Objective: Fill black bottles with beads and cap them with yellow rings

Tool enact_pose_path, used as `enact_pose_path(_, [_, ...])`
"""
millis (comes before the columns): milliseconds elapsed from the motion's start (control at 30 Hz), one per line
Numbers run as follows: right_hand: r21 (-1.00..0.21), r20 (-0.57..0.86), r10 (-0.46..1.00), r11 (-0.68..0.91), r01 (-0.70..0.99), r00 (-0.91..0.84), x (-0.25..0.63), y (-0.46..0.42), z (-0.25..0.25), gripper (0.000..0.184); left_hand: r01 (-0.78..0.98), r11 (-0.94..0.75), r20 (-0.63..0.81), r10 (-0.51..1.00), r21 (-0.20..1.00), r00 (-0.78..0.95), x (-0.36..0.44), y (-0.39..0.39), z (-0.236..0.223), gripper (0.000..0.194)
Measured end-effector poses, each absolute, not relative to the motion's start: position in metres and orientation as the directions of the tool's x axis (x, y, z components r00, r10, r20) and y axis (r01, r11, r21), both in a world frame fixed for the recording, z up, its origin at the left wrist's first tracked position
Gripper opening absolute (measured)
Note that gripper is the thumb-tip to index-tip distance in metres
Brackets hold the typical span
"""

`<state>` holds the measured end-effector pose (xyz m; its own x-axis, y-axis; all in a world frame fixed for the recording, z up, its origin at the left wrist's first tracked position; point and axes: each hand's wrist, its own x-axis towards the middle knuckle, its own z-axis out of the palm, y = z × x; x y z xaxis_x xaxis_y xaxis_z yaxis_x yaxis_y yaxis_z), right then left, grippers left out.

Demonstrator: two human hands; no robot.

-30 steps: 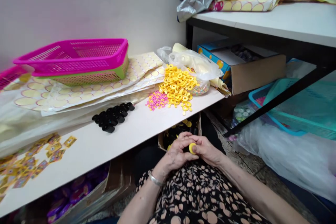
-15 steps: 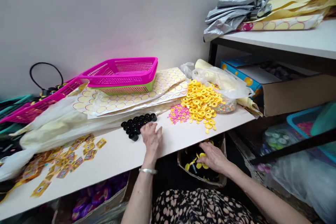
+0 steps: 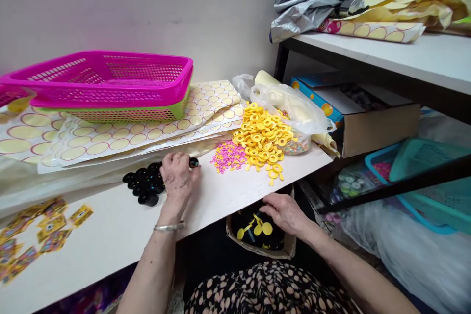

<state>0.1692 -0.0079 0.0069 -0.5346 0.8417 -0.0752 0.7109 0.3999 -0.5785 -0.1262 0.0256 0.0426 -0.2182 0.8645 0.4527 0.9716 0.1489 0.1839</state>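
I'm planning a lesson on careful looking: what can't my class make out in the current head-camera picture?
Head view, hidden: whether the left hand grips any black pieces; its back covers the fingertips.
Head view, hidden: the carton's contents beneath the right hand.
Head view, too small: print on the gold packets; the left edge cuts some off.
Head view, cut off: dim purple things, by table and bottom edge.
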Motion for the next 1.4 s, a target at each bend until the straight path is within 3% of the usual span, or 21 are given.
enact_pose_path(67, [-0.631, -0.002, 0.854, 0.402, 0.663, -0.52, 0.163, 0.0, 0.015, 0.021, 0.896, 0.111, 0.389, 0.873, 0.43, -0.295, -0.112, 0.016, 0.039, 0.024])
enact_pose_path(133, [-0.635, 0.081, 0.858, 0.437, 0.637, -0.508, 0.152, 0.013, 0.022, 0.02, 0.724, 0.102, 0.237, 0.906, 0.682, -0.351, -0.093, 0.007, 0.029, 0.027])
enact_pose_path(200, [-0.585, 0.125, 0.858, 0.469, 0.661, -0.498, 0.137, 0.03, 0.025, 0.018, 0.551, 0.103, 0.11, 0.934, 0.828, -0.341, -0.075, 0.0, 0.018, 0.031])
enact_pose_path(267, [-0.485, 0.138, 0.86, 0.491, 0.724, -0.49, 0.121, 0.046, 0.025, 0.018, 0.452, 0.1, 0.067, 0.939, 0.886, -0.338, -0.06, -0.003, 0.007, 0.036])
enact_pose_path(433, [-0.217, 0.118, 0.838, 0.545, 0.81, -0.533, 0.091, 0.074, 0.015, 0.024, 0.434, 0.098, 0.079, 0.925, 0.896, -0.372, -0.05, -0.004, -0.005, 0.036])
enact_pose_path(633, [-0.117, 0.063, 0.784, 0.62, 0.776, -0.618, 0.082, 0.079, 0.02, 0.021, 0.534, 0.047, 0.151, 0.935, 0.844, -0.322, -0.052, -0.006, -0.011, 0.034])
enact_pose_path(733, [-0.197, 0.015, 0.813, 0.573, 0.796, -0.582, 0.087, 0.07, 0.028, 0.021, 0.534, 0.007, 0.187, 0.933, 0.846, -0.308, -0.052, -0.007, -0.014, 0.033])
enact_pose_path(833, [-0.357, -0.189, 0.83, 0.439, 0.824, -0.525, 0.095, 0.058, 0.033, 0.019, 0.521, -0.032, 0.209, 0.935, 0.853, -0.285, -0.051, -0.009, -0.016, 0.032])
enact_pose_path(933, [-0.332, -0.342, 0.786, 0.411, 0.849, -0.515, 0.099, 0.051, 0.035, 0.019, 0.532, -0.032, 0.216, 0.933, 0.846, -0.288, -0.051, -0.009, -0.016, 0.031])
enact_pose_path(1067, [-0.274, -0.331, 0.811, 0.406, 0.872, -0.482, 0.098, 0.053, 0.035, 0.017, 0.544, -0.023, 0.211, 0.935, 0.839, -0.285, -0.051, -0.01, -0.014, 0.03])
enact_pose_path(1233, [-0.48, -0.267, 0.852, 0.288, 0.828, -0.451, 0.104, 0.057, 0.031, 0.015, 0.562, -0.02, 0.21, 0.938, 0.827, -0.275, -0.05, -0.012, -0.011, 0.03])
enact_pose_path(1400, [-0.62, -0.145, 0.885, 0.267, 0.738, -0.442, 0.112, 0.049, 0.023, 0.018, 0.574, -0.007, 0.2, 0.941, 0.819, -0.274, -0.049, -0.013, -0.009, 0.031])
